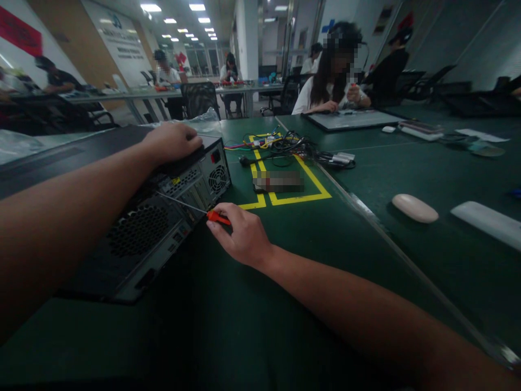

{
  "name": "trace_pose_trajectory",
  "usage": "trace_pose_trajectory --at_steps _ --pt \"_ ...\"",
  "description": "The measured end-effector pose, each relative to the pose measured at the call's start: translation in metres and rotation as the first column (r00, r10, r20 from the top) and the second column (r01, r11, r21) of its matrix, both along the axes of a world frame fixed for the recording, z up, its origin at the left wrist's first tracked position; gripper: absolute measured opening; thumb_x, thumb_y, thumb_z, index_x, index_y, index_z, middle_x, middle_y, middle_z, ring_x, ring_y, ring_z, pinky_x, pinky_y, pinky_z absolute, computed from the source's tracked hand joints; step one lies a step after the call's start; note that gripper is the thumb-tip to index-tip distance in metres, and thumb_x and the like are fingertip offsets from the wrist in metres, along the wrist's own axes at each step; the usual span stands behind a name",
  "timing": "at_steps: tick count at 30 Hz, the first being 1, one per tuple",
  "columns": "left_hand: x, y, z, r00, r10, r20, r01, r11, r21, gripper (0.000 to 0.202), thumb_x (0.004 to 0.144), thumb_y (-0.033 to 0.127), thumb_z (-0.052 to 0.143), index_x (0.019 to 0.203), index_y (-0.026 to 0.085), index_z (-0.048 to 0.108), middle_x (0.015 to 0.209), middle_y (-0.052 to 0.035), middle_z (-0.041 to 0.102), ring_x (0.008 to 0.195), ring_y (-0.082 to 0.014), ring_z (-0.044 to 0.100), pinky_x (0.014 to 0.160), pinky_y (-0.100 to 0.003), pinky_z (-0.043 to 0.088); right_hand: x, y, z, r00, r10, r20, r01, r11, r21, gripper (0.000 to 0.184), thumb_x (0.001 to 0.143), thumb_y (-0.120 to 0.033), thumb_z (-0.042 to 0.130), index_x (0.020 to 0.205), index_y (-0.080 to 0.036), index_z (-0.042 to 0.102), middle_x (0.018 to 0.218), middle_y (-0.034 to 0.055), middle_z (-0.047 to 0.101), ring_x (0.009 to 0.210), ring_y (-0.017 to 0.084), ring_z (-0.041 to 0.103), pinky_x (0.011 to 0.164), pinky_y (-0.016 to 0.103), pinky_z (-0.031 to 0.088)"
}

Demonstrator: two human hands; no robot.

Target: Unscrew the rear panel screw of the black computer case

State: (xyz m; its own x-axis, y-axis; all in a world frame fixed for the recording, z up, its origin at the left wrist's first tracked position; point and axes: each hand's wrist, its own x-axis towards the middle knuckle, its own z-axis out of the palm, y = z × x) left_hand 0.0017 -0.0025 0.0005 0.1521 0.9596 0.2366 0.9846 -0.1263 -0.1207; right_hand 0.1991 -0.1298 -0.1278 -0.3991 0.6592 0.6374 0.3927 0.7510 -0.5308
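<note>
A black computer case (pixel 199 179) lies on its side at the left, its back panel with fan grille, slots and ports facing me. My left hand (pixel 175 142) rests on its upper side near the back edge, fingers bent and lying on the surface. In my right hand (pixel 240 233) is a screwdriver with an orange-red handle (pixel 217 218), pinched between thumb and fingers. Its long thin shaft reaches left to the back panel, where the tip meets a shadowed spot. Whether a screw sits there I cannot tell.
Bundled cables (pixel 293 144) lie behind yellow tape (pixel 301 200) on the green table (pixel 309 260). A blurred-out dark object (pixel 280 182) sits inside the tape. At right are a pale mouse (pixel 415 208) and a white bar (pixel 488 220). A person (pixel 334 81) works across the table at a flat panel.
</note>
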Motion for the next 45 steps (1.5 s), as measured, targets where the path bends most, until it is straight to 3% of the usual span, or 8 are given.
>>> trace_pose_trajectory --at_steps 16,21,28,45 --pt "0.0005 -0.0003 0.0013 0.998 -0.008 -0.058 0.008 1.0 0.015 0.056 0.086 0.049 0.028 0.099 0.012 0.068 0.09 -0.0143 0.064 0.08 -0.0247 0.056 0.067 -0.037 0.04 -0.002 -0.0003 -0.0004 1.0 -0.001 0.024 0.002 1.0 -0.029 0.033 0.093 -0.042 0.038 0.107 -0.017 0.056 0.098 0.0044 0.065 0.089 0.014 0.061 0.081 0.027 0.046" --pt "0.0003 -0.0002 0.0014 0.998 -0.019 -0.055 0.02 1.0 0.02 0.057 0.086 0.05 0.028 0.096 0.012 0.069 0.088 -0.0148 0.064 0.077 -0.0249 0.056 0.064 -0.037 0.039 -0.0016 -0.0008 -0.0006 0.999 0.031 -0.037 -0.033 0.998 -0.051 0.035 0.09 -0.043 0.045 0.114 -0.018 0.049 0.102 0.0046 0.065 0.09 0.014 0.063 0.079 0.026 0.048" --pt "0.0021 -0.0021 0.0018 0.999 0.014 -0.039 -0.014 1.0 0.01 0.056 0.086 0.05 0.028 0.098 0.013 0.068 0.089 -0.0145 0.063 0.079 -0.0256 0.056 0.067 -0.038 0.04 -0.0004 0.0003 -0.0014 0.999 0.053 -0.003 -0.053 0.999 -0.014 0.022 0.09 -0.034 0.045 0.107 -0.019 0.048 0.098 0.0029 0.063 0.087 0.012 0.062 0.077 0.025 0.048" --pt "0.002 -0.0013 0.003 0.999 0.009 -0.053 -0.01 1.0 -0.012 0.055 0.085 0.049 0.029 0.1 0.012 0.068 0.09 -0.0152 0.064 0.081 -0.0262 0.056 0.067 -0.038 0.041 -0.0001 0.0001 -0.0016 0.999 0.048 0.005 -0.048 0.998 -0.028 0.023 0.092 -0.036 0.043 0.108 -0.02 0.048 0.101 0.0026 0.063 0.092 0.013 0.062 0.08 0.025 0.047"
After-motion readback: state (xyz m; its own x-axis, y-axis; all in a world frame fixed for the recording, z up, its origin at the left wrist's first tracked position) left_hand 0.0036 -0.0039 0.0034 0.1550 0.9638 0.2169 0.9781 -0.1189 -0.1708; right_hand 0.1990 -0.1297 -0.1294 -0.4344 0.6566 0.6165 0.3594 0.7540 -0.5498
